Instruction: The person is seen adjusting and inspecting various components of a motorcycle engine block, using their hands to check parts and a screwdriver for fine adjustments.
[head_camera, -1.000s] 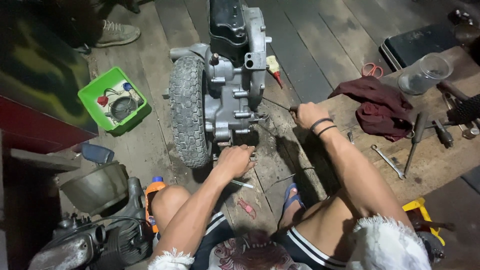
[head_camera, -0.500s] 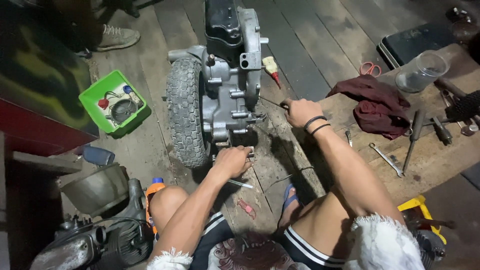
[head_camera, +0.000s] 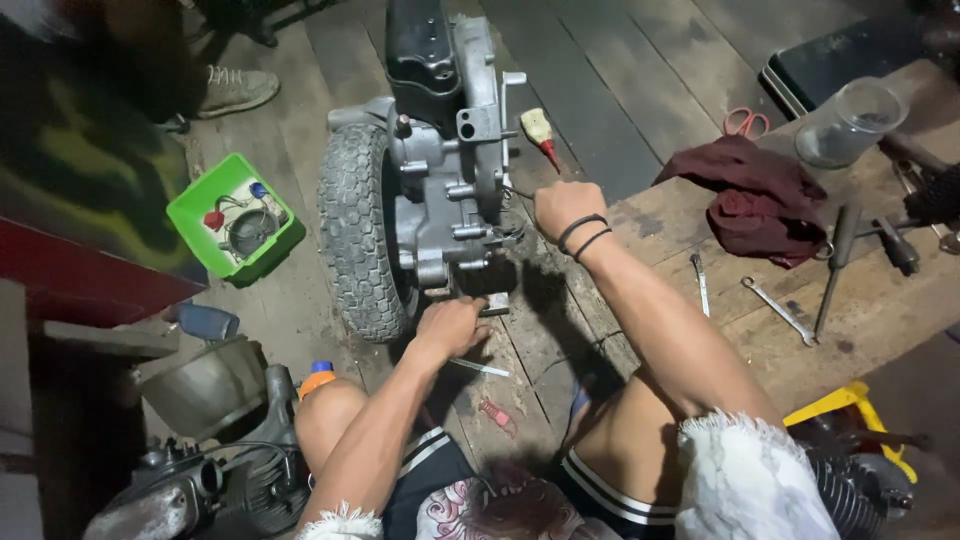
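Observation:
A grey engine block (head_camera: 450, 170) with a knobbly black tyre (head_camera: 355, 230) stands on the plank floor in front of me. My right hand (head_camera: 565, 210), two dark bands on its wrist, is closed around a thin tool whose shaft (head_camera: 515, 192) points into the engine's right side. My left hand (head_camera: 450, 325) is at the engine's lower end with its fingers curled against the casing. A thin metal rod (head_camera: 480, 367) lies on the floor just below that hand.
To the left sits a green box (head_camera: 235, 225) of small parts, near another person's shoe (head_camera: 235, 90). On the right lie a dark red rag (head_camera: 755, 200), spanners (head_camera: 780, 310), red scissors (head_camera: 745, 122) and a clear cup (head_camera: 850, 125). Another engine (head_camera: 190, 480) stands bottom left.
My right hand has moved left, closer to the engine's side, with the tool in it. My left hand has stayed at the engine's lower end.

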